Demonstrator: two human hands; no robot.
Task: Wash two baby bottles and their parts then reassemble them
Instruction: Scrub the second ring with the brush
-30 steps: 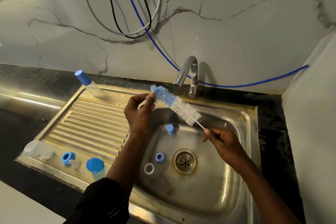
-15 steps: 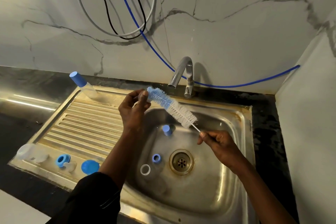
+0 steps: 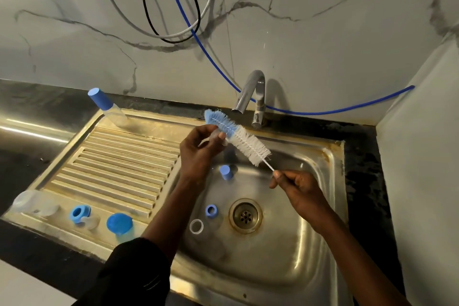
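My left hand (image 3: 198,150) pinches a small clear bottle part (image 3: 215,135) above the sink's left rim. The blue-and-white bottle brush (image 3: 239,138) lies slanted against that part, its blue tip past my fingers. My right hand (image 3: 299,190) pinches the brush's thin wire handle. In the sink basin (image 3: 310,243) lie a blue cap (image 3: 225,172), a blue ring (image 3: 211,210) and a white ring (image 3: 196,226). On the drainboard's front edge sit a clear bottle (image 3: 32,204), a blue ring with a clear teat (image 3: 80,214) and a blue domed cap (image 3: 119,223).
A clear bottle with a blue cap (image 3: 104,107) leans at the drainboard's (image 3: 111,169) back corner. The chrome tap (image 3: 250,93) stands behind the basin, with no water running. The drain (image 3: 245,215) is in the basin's middle. Cables hang on the marble wall; a white wall closes the right side.
The brush has slid up and to the left, so its blue tip now sticks out beyond my left fingers. Both hands stay over the sink.
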